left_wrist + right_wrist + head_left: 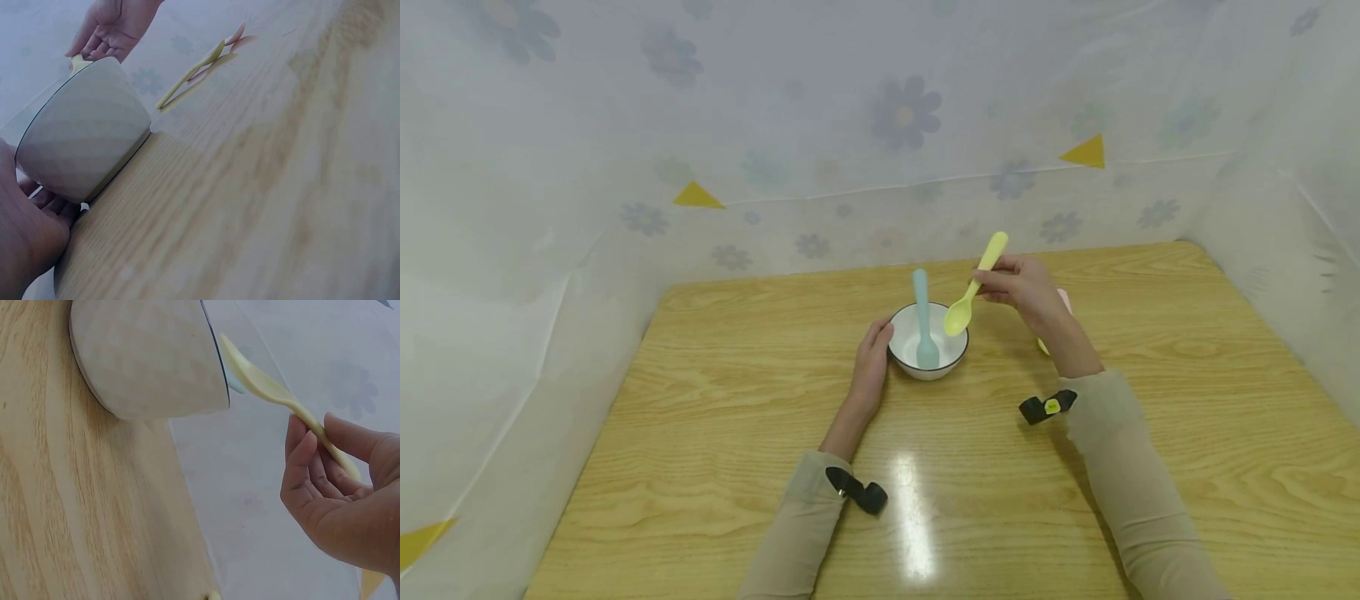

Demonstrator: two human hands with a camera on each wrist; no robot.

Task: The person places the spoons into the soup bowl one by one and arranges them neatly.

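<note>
A white bowl [927, 354] with a dark rim stands at the table's middle, and a light blue spoon [922, 321] lies in it, handle pointing away. My left hand [874, 354] cups the bowl's left side, thumb at the rim; in the left wrist view its fingers [44, 200] curl against the bowl [87, 137]. My right hand [992, 279] pinches the handle of a yellow spoon [973, 287], whose scoop hangs over the bowl's right rim. In the right wrist view the yellow spoon [269, 387] slants down to the bowl [147, 356].
More spoons lie on the table to the right of the bowl: a yellow one [190, 75] and a pink one [240, 39], mostly hidden behind my right wrist in the head view. Flowered white sheets wall the wooden table [700, 433] on three sides.
</note>
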